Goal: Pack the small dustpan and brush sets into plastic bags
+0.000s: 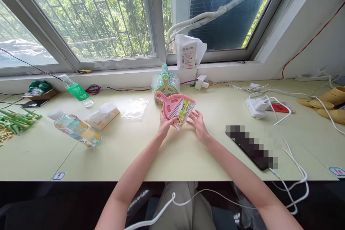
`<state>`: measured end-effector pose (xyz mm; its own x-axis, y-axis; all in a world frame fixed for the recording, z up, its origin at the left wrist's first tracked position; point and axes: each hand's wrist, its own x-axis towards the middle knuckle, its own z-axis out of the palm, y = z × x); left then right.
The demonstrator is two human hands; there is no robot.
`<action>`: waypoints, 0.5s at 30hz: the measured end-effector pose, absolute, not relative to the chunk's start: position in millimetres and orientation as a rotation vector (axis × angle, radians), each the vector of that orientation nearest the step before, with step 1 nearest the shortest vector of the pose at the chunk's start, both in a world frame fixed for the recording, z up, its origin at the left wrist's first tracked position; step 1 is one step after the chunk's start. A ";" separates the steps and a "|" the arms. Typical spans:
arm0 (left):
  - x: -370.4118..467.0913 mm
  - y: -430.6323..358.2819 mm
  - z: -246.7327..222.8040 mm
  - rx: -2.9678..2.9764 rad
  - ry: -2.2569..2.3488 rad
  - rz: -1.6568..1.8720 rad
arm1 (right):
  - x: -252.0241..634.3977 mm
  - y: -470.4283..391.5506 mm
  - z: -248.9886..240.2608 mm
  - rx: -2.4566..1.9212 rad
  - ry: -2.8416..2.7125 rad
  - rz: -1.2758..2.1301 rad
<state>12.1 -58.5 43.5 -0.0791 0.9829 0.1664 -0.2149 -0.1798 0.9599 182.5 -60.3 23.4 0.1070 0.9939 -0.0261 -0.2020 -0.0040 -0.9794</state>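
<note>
A small pink dustpan [168, 97] with a brush nested in it is tilted over the middle of the table. My left hand [164, 125] grips its lower left edge, thumb across the front. A yellow printed label [184, 112] lies over the pale bristles. At the right side of the set, my right hand [198, 125] has its fingers apart; whether the fingertips touch the edge I cannot tell. Just behind stands a stack of green dustpan sets [166, 87] in clear plastic. To the left lies a flat clear plastic bag [135, 108].
Left on the table are a drink bottle [78, 129], a tissue pack [102, 115] and a green-labelled water bottle [77, 90]. A phone [250, 147], a charger block [256, 107] and white cables lie right. A wrapped box [187, 52] stands on the windowsill.
</note>
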 end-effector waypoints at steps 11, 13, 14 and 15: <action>0.8 -52.2 44.9 1.291 0.922 1.456 | 172.9 -56.5 14.2 -0.845 -0.970 1.568; 1.3 -52.7 44.4 1.301 0.927 1.462 | 173.9 -55.9 13.2 -0.865 -0.968 1.552; 2.1 -53.3 44.3 1.306 0.930 1.462 | 174.4 -55.6 13.1 -0.874 -0.966 1.541; 3.1 -54.0 44.5 1.308 0.934 1.461 | 174.9 -55.3 13.3 -0.878 -0.966 1.533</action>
